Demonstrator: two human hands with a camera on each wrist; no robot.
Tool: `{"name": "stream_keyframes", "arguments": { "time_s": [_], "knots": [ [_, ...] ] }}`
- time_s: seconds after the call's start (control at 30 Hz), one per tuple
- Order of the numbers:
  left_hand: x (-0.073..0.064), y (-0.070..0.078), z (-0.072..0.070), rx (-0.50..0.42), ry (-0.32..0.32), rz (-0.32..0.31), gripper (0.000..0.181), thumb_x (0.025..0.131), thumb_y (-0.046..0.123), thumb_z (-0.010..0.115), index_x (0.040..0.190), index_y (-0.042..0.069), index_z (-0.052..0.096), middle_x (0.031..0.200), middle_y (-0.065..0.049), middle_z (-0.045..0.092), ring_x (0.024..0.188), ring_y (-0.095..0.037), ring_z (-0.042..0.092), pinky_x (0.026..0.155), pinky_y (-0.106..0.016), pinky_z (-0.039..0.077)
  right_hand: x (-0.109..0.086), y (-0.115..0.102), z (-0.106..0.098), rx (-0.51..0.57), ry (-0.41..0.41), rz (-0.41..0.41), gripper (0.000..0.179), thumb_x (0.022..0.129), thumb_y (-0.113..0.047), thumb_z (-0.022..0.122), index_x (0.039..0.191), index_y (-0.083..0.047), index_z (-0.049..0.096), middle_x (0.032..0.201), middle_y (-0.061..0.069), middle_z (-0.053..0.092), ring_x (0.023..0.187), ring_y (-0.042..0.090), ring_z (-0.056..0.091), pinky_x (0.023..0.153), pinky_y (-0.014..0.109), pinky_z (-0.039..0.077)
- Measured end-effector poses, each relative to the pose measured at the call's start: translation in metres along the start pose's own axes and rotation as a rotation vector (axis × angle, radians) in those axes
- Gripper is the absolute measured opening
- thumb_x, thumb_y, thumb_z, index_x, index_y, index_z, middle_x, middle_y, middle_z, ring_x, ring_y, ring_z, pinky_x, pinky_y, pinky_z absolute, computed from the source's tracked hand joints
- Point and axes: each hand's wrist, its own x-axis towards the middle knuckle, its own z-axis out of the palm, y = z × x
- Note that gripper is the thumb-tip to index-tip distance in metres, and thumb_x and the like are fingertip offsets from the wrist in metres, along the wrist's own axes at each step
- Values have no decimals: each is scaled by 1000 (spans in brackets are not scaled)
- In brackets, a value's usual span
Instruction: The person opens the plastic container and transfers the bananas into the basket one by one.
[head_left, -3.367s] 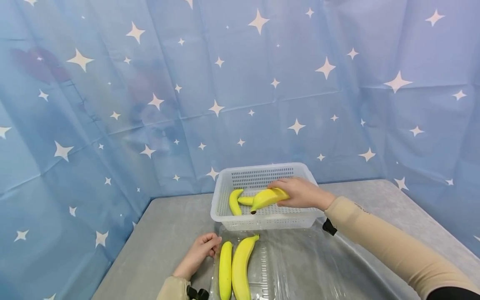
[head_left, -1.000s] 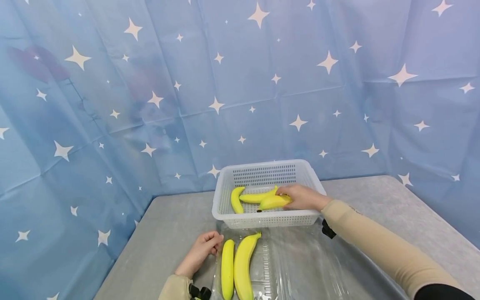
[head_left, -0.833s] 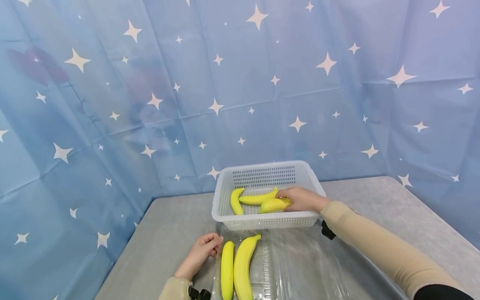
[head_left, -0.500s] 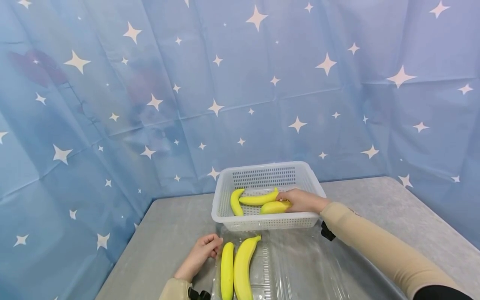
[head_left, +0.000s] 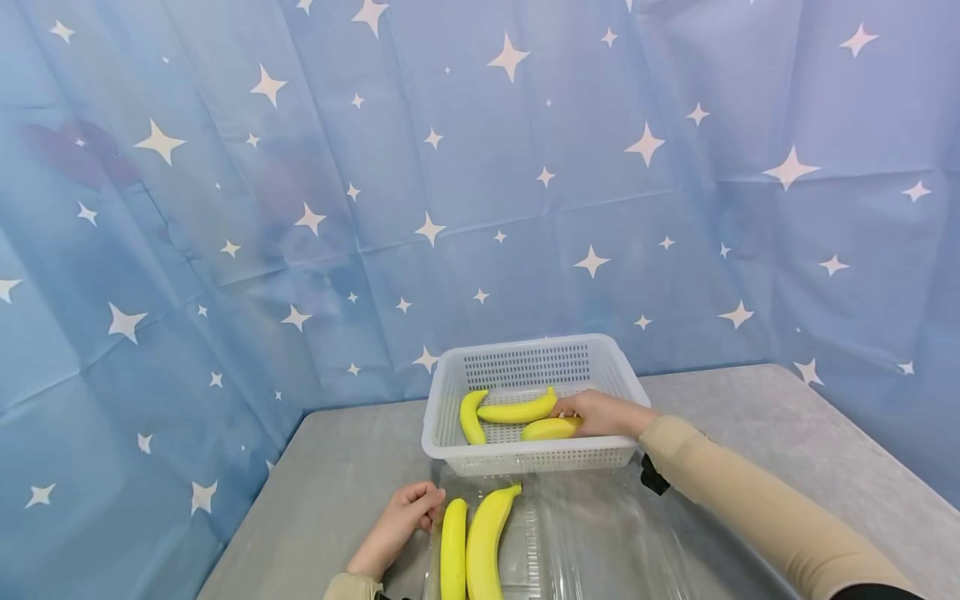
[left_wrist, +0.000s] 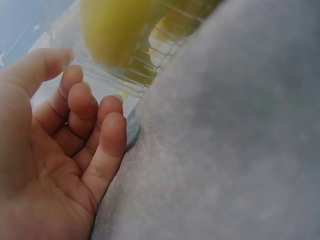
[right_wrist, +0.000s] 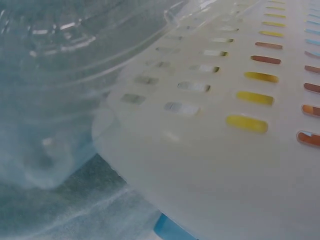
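Observation:
In the head view my right hand (head_left: pixel 600 413) reaches into a white slotted basket (head_left: pixel 540 461) and holds the right end of a yellow banana (head_left: pixel 549 429) low beside its near wall. Two more bananas lie there: one upright at the left (head_left: pixel 472 417), one crosswise (head_left: pixel 517 411). The right wrist view meets the basket's outer wall (right_wrist: pixel 165 165), with yellow and skin showing through its slots. My left hand (head_left: pixel 401 525) pinches the left edge of a clear plastic clamshell container (head_left: pixel 517 575), thumb and index tip at its rim. Two bananas lie side by side inside, one straighter (head_left: pixel 453 550), one larger (head_left: pixel 487 546).
The container's clear lid (head_left: pixel 615 542) lies opened out to the right, in front of the basket. Grey tabletop (head_left: pixel 337 458) extends to both sides. A blue star-patterned cloth (head_left: pixel 480 167) hangs behind and at the sides.
My right hand has lowered its banana from above the basket to down inside it, and the dark tip no longer shows. The left hand has stayed at the container's edge.

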Motion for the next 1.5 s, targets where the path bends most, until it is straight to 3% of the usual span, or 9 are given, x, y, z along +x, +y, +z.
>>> {"name": "stream_keyframes", "arguments": {
  "time_s": [0.3, 0.47, 0.67, 1.07, 1.23, 1.5],
  "knots": [
    [-1, -2, 1, 5, 6, -2, 27, 89, 23, 53, 69, 4, 50, 62, 0, 49, 54, -12, 46, 53, -28, 45, -2, 1, 2, 8, -40, 11, 33, 79, -11, 64, 111, -14, 59, 102, -3, 60, 91, 15, 55, 77, 32, 44],
    [-1, 1, 1, 8, 2, 1, 33, 89, 21, 52, 74, -8, 46, 64, -1, 49, 55, -12, 46, 53, -28, 45, -1, 2, 1, 59, -76, 15, 27, 81, -6, 61, 108, -9, 61, 96, 0, 61, 84, 16, 57, 72, 32, 46],
    [-1, 2, 2, 13, -2, 3, 37, 89, 21, 52, 81, -15, 44, 64, -1, 49, 55, -13, 46, 54, -29, 45, 0, 5, 3, 68, -44, 15, 25, 81, -12, 63, 106, -11, 61, 90, -1, 61, 78, 13, 57, 69, 30, 46],
    [0, 1, 0, 9, 0, -3, 34, 89, 22, 52, 73, -7, 46, 63, -2, 48, 54, -14, 46, 53, -29, 45, 2, 0, -2, 89, 21, 51, 24, 81, -21, 64, 104, -20, 60, 82, -9, 57, 74, 7, 55, 67, 28, 45],
    [0, 3, 1, 9, 3, -3, 27, 90, 22, 51, 69, 5, 49, 64, -1, 49, 55, -14, 46, 54, -30, 45, 2, -2, -8, 105, 100, 18, 23, 81, -19, 62, 104, -17, 59, 88, -2, 60, 76, 7, 54, 67, 28, 45],
    [1, 2, 0, 6, -5, -15, 27, 90, 23, 52, 68, 6, 49, 63, -1, 49, 54, -14, 46, 54, -30, 45, -7, -19, -29, 112, 176, -41, 25, 84, -22, 60, 108, -17, 59, 89, -4, 61, 78, 8, 56, 68, 27, 46]
  ]
}}
